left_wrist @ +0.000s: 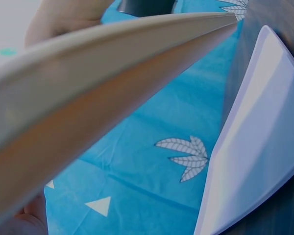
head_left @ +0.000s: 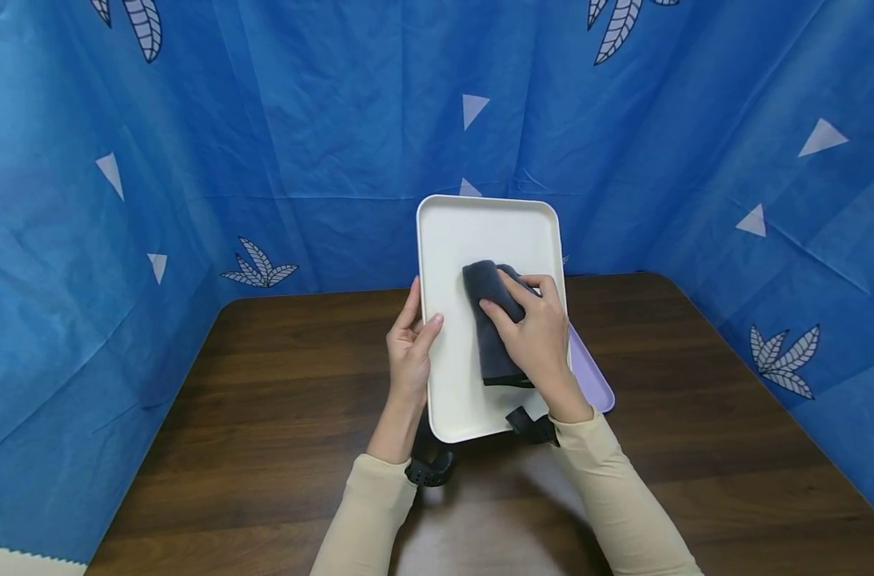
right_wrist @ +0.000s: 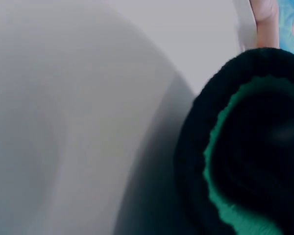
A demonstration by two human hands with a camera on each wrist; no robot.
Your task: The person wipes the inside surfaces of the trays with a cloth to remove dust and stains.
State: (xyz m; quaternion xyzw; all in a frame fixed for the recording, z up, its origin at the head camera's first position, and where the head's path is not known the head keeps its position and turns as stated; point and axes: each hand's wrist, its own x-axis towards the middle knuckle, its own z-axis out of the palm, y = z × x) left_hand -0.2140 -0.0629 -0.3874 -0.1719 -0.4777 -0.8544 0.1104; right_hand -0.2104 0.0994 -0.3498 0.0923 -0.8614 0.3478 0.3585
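Observation:
A white rectangular tray [head_left: 472,232] is held up tilted above the table, its inside facing the head camera. My left hand [head_left: 410,356] grips its left edge, thumb over the rim and the other fingers partly hidden behind. With my right hand [head_left: 540,332] I pinch a folded dark grey cloth [head_left: 496,344] against the tray's inner face. In the right wrist view the cloth [right_wrist: 196,147] shows a green edge and lies over the tray's white surface [right_wrist: 88,98]. The left wrist view catches the tray [left_wrist: 112,58] from its side.
A light purple tray [head_left: 590,376] lies on the brown wooden table [head_left: 293,400], partly hidden behind the white tray. Blue curtains [head_left: 321,120] with leaf and triangle prints hang behind and at both sides. Black straps [head_left: 431,468] circle the wrists.

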